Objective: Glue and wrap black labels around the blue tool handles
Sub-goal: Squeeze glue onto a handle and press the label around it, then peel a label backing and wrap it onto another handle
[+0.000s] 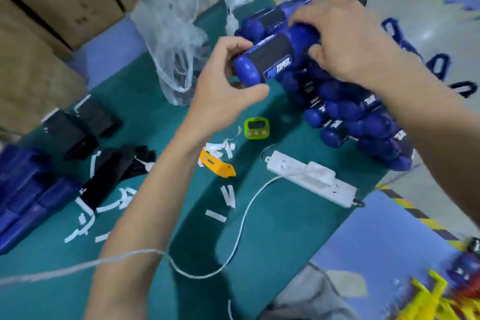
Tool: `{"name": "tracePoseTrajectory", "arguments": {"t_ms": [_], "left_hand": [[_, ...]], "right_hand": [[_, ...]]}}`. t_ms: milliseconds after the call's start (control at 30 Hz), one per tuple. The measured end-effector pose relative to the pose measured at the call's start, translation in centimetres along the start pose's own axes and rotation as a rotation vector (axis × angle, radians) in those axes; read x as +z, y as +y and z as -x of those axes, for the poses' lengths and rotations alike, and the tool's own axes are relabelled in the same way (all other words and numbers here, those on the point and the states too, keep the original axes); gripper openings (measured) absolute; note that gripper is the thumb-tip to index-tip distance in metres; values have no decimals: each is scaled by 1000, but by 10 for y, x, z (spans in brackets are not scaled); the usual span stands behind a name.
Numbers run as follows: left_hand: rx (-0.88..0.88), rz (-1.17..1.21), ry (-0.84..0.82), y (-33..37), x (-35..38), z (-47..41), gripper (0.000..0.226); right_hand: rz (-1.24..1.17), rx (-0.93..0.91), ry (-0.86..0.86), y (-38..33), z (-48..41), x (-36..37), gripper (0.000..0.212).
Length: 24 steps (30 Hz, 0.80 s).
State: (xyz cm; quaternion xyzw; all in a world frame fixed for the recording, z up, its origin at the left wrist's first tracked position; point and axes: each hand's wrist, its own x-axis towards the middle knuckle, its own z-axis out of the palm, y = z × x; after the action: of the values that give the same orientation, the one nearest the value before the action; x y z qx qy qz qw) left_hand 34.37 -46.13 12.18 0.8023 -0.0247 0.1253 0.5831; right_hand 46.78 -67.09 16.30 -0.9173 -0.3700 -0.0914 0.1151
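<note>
Blue handle (pixel 246 70) is held up between both hands, over the far side of the green table (pixel 161 117) and just above the pile of wrapped handles (pixel 363 122). From the head camera, the left hand (pixel 223 96) has thumb and fingers curled round the handle's rounded near end, while the right hand (pixel 345 44) clasps the far end from above. Gripping both ends leaves the middle free, I'd say, so the black label (pixel 270 56) can be pressed down all round. That label looks wrapped on, its printed edge facing us. Loose black labels (pixel 114 171) and peeled white strips (pixel 223 148) lie by the left forearm, handy for the next handle, and a green timer (pixel 255 128) stands just below the hands
</note>
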Motion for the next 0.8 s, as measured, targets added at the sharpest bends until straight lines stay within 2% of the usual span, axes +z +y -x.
{"name": "tracePoseTrajectory", "arguments": {"t_ms": [200,300,400,567,733,800], "left_hand": [[-61,-81,28,-9,31,-126,55],[-98,-186,16,-23,38,-161,52],[-150,-286,38,-37,42,-178,53],[-160,-406,80,-49,48,-181,57],[-222,-349,82,-48,53,-184,57],[-254,-305,99,-46,55,-183,66]], "right_hand": [[203,58,36,77,-78,8,37],[247,83,-3,98,-102,18,44],[250,76,-58,105,-118,30,41],[143,152,-133,103,-125,51,38],[13,218,-181,106,-127,50,49],[-19,243,-173,108,-125,51,54]]}}
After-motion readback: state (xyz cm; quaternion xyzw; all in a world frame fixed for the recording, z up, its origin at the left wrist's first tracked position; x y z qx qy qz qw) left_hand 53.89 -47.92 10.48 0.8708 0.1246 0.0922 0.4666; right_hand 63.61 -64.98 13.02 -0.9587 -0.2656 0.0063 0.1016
